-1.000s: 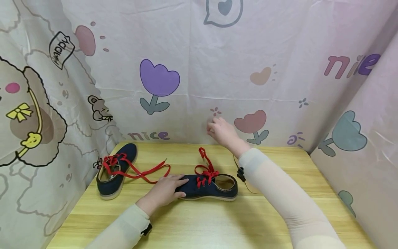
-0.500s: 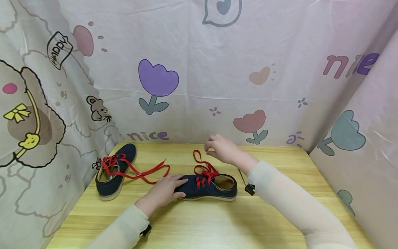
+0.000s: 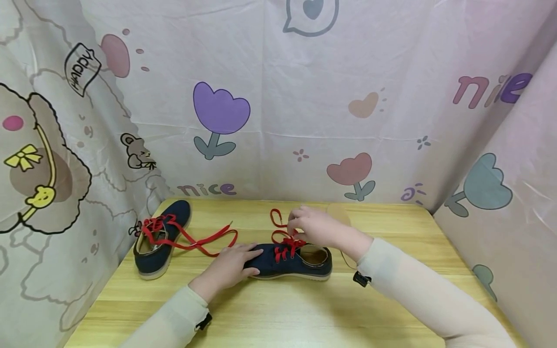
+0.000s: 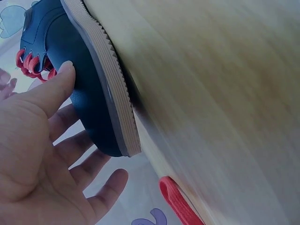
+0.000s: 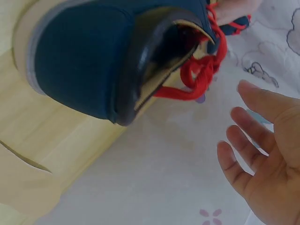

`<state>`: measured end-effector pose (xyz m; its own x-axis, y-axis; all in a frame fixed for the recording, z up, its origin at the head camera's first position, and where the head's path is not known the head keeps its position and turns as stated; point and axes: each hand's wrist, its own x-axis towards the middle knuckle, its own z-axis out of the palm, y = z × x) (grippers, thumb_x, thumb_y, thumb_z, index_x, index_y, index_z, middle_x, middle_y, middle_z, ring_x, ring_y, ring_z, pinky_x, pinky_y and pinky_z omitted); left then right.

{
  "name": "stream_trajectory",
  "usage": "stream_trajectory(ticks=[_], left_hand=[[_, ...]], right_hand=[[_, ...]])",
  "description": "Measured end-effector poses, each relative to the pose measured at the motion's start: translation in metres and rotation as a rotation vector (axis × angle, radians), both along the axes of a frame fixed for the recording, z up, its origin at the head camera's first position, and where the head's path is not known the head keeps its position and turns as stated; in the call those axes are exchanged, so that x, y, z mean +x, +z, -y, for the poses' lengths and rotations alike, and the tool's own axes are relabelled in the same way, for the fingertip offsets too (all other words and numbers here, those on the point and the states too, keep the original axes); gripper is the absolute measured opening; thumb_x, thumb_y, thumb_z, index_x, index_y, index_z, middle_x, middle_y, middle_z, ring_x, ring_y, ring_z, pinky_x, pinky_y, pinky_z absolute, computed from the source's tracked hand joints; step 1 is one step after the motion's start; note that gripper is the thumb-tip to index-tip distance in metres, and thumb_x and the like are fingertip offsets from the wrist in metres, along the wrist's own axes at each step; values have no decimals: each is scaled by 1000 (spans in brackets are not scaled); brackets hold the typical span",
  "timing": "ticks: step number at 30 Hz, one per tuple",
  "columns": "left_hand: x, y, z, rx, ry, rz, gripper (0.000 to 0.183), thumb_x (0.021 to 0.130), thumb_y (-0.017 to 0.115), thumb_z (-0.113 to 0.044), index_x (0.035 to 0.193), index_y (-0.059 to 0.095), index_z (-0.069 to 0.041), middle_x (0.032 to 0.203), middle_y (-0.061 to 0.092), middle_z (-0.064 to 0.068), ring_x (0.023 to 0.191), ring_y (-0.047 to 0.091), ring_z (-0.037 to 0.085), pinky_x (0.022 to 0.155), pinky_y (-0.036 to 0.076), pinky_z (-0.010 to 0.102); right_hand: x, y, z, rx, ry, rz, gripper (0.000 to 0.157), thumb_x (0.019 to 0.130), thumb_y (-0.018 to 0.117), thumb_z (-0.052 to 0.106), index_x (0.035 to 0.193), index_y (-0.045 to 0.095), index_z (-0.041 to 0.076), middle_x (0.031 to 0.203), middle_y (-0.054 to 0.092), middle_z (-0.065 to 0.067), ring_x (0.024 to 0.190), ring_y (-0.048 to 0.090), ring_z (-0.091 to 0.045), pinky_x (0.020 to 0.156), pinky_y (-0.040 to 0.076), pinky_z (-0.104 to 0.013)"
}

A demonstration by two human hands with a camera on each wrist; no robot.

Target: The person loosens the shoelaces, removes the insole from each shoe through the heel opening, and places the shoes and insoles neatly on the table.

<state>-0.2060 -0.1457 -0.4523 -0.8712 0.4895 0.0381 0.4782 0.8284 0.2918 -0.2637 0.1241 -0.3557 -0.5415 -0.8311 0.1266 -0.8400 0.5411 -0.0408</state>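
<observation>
A navy canvas shoe (image 3: 271,265) with red shoelaces (image 3: 283,253) lies across the middle of the table, toe to the left. My left hand (image 3: 228,268) grips its toe, thumb (image 4: 61,89) on one side and fingers on the other. Over the laced opening hovers my right hand (image 3: 314,226), partly hiding the bow. In the right wrist view, those fingers are spread and loosely bent, nothing between them, apart from the red bow (image 5: 201,75). A second navy shoe (image 3: 156,258) stands at the left, its red shoelaces (image 3: 209,240) trailing loose towards the first shoe.
The wooden table (image 3: 278,319) meets a printed curtain (image 3: 278,96) at the back and both sides. Behind the right hand lies a flat tan round piece (image 3: 338,212). Small black devices sit on both wrists, a thin cable near the right one (image 3: 361,279).
My right hand has come down from above the table's back edge to the laces. The upright lace loop has sunk leftward and lies lower. My left hand stays on the toe.
</observation>
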Motion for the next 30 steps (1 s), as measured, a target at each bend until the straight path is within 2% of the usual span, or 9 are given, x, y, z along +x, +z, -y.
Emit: stream_trajectory(ticks=[7, 14, 18, 24, 30], left_hand=[[1, 0, 0, -4, 8, 0, 55, 93, 70, -40, 142, 59, -17, 150, 49, 13, 135, 47, 38, 108, 35, 61], [0, -1, -1, 2, 4, -5, 55, 93, 70, -39, 142, 60, -16, 150, 49, 13, 135, 47, 39, 108, 34, 62], [0, -3, 0, -5, 6, -11, 56, 93, 70, -40, 142, 59, -17, 150, 49, 12, 135, 47, 37, 108, 34, 62], [-1, -5, -1, -18, 7, -10, 56, 93, 69, -42, 142, 59, -17, 149, 50, 11, 135, 47, 36, 108, 35, 61], [0, -3, 0, -17, 0, -13, 56, 93, 69, -41, 143, 59, -17, 150, 50, 13, 134, 48, 37, 108, 34, 61]], right_hand=[[9, -8, -3, 47, 56, 5, 16, 88, 79, 14, 102, 76, 21, 111, 63, 2, 104, 55, -17, 91, 50, -31], [10, -19, -1, 108, 64, -31, 12, 90, 77, 15, 98, 76, 24, 119, 62, 1, 110, 54, -18, 95, 50, -32], [8, -25, 0, 105, 53, -28, 8, 91, 76, 17, 94, 75, 24, 122, 61, 0, 112, 54, -19, 97, 49, -33], [6, -28, -2, 67, 47, 13, 5, 94, 72, 18, 95, 69, 21, 117, 61, 1, 108, 53, -17, 96, 48, -31], [8, -27, -3, 88, 49, 26, 6, 96, 68, 19, 94, 62, 20, 113, 59, 3, 101, 51, -17, 90, 47, -32]])
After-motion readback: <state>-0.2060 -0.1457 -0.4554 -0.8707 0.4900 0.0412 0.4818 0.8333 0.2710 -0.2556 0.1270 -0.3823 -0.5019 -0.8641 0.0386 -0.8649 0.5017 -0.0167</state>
